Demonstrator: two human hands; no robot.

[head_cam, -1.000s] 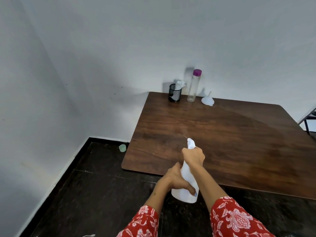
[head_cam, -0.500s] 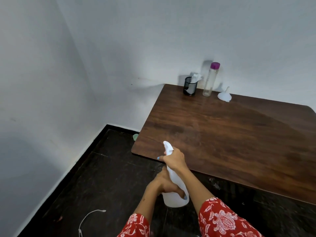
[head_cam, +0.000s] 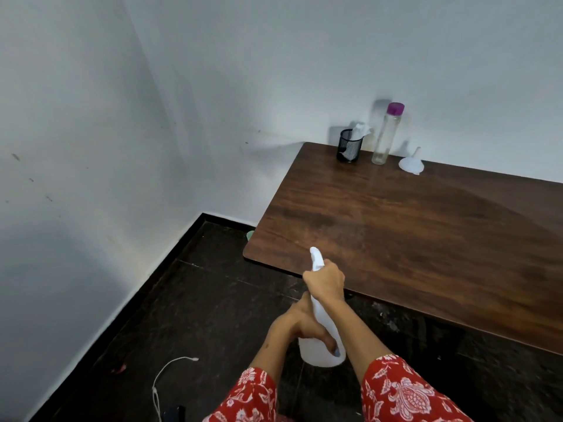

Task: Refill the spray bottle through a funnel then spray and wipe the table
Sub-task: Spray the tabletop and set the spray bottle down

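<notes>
White plastic spray bottle [head_cam: 320, 345], opaque, held in both hands over the dark floor [head_cam: 198, 300], just off the near edge of the table and close to its near left corner; nozzle end points toward the tabletop. Right hand [head_cam: 326, 281]: closed around the neck and trigger head. Left hand [head_cam: 304, 327]: wrapped around the lower body, fingers curled across its front. Red floral sleeves [head_cam: 402, 391] on both forearms.

Dark brown wood-grain table [head_cam: 426, 239], rounded corners, set against a white wall [head_cam: 274, 71]. At its far left corner, in a row along the far edge: black mesh cup [head_cam: 349, 146] holding a crumpled white tissue [head_cam: 361, 129]; beside it, clear tall bottle with purple cap [head_cam: 385, 135], upright; next right, white plastic funnel [head_cam: 411, 162], wide mouth down, spout up.

White cable [head_cam: 164, 376], loose on the floor near the left wall.
</notes>
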